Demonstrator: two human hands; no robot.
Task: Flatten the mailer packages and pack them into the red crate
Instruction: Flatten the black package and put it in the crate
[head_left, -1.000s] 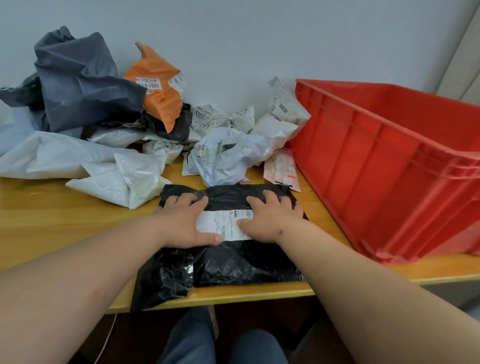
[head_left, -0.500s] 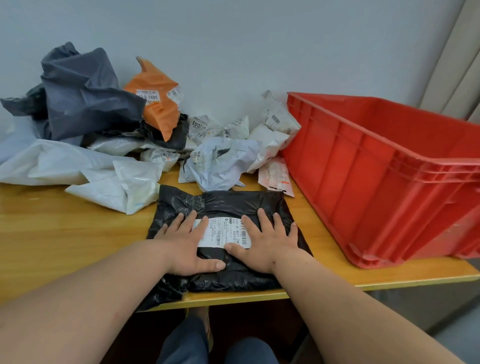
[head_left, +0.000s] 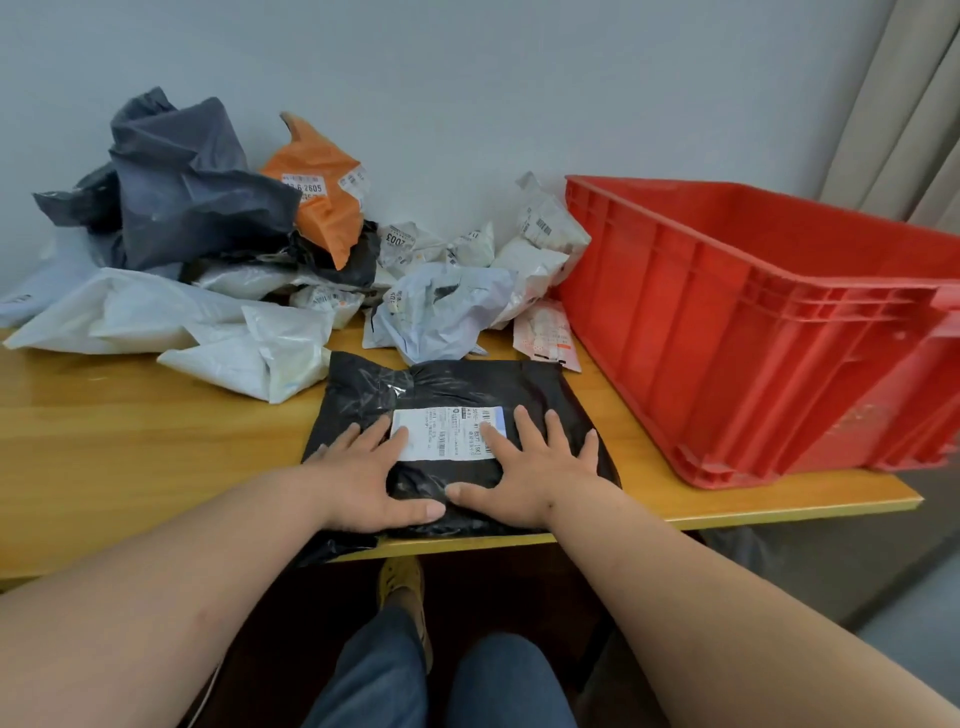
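Observation:
A black mailer (head_left: 452, 387) with a white shipping label (head_left: 444, 434) lies flat at the table's front edge, its near left corner hanging over. My left hand (head_left: 366, 475) and my right hand (head_left: 537, 475) press palm-down on it, fingers spread, thumbs almost touching. The red crate (head_left: 727, 332) stands on the table to the right of the mailer; its inside is mostly hidden by the near wall. Behind the mailer lies a heap of crumpled mailers: a dark grey one (head_left: 187, 187), an orange one (head_left: 324, 192), white ones (head_left: 249, 353) and a pale blue one (head_left: 441, 312).
The wooden table (head_left: 130, 441) runs along a pale wall, with bare wood left of the black mailer. A small pink-printed packet (head_left: 545, 335) lies beside the crate. A beige curtain (head_left: 904, 104) hangs at the far right. My legs in jeans (head_left: 395, 670) show under the table.
My hands slid back along the black mailer toward me, uncovering the label, and the fingers spread wider. The view has shifted to the right, showing more of the crate.

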